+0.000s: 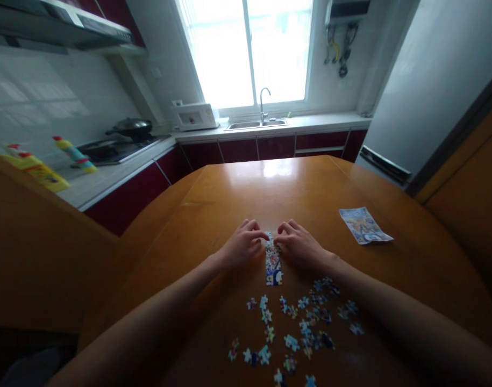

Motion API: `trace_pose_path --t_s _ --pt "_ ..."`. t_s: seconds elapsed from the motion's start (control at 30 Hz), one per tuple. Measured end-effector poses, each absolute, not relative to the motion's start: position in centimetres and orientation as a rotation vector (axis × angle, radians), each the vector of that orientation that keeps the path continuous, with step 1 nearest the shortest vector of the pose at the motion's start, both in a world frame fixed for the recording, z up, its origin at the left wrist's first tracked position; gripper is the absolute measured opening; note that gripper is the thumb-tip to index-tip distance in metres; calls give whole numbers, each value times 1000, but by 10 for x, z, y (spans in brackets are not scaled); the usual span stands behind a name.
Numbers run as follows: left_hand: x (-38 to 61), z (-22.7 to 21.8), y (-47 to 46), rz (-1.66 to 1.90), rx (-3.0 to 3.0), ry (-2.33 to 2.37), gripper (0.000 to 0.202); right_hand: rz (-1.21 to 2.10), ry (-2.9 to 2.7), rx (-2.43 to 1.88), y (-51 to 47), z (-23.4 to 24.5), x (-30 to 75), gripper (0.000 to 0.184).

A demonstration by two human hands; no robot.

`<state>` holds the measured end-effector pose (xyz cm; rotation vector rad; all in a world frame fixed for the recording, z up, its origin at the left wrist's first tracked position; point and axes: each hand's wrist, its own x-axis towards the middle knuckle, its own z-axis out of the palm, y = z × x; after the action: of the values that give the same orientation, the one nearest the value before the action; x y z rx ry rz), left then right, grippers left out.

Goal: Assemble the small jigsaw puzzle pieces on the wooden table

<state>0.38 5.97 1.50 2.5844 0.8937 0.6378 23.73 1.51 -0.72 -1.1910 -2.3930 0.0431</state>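
A narrow strip of joined jigsaw puzzle pieces (273, 263) lies flat on the wooden table, its long side running away from me. My left hand (246, 241) rests at its far left edge, fingers bent and closed, with fingertips on the strip. From the other side, my right hand (297, 242) has its curled fingers against the far right edge. Fingers partly cover the strip's far end, so I cannot make out any single piece there. Closer to me, several loose jigsaw pieces (310, 336) are scattered, mostly below my right forearm.
A creased printed picture sheet (363, 226) lies on the table (270, 193) to the right. Beyond the table's far edge are a counter with a sink (246, 126), a white microwave (195, 116), and a stove with a lidded pan (132, 128). A fridge (435, 91) stands at right.
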Motion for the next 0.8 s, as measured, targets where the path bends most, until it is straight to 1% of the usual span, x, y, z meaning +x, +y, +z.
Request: trace_pose_path --t_s 0.1,0.2,0.33,0.43,0.57,0.7,0.8 --pt "6 8 56 616 2680 844 33 87 -2349 -1191 16 -10 237 22" --pt "4 1 52 590 2747 846 31 173 -2300 -1183 17 -13 238 24" --pt "2 -1 49 566 2849 867 39 294 -2103 -1193 19 -16 242 22" --pt "2 0 48 536 2897 873 40 289 -2019 -1206 20 -16 245 24" --pt "4 -2 48 552 2846 862 42 270 -2113 -1175 18 -13 242 16" --pt "4 -4 49 566 2750 865 37 261 -2175 -1183 15 -12 238 22" --pt "3 -5 50 582 2719 861 35 274 -2171 -1187 15 -14 237 22"
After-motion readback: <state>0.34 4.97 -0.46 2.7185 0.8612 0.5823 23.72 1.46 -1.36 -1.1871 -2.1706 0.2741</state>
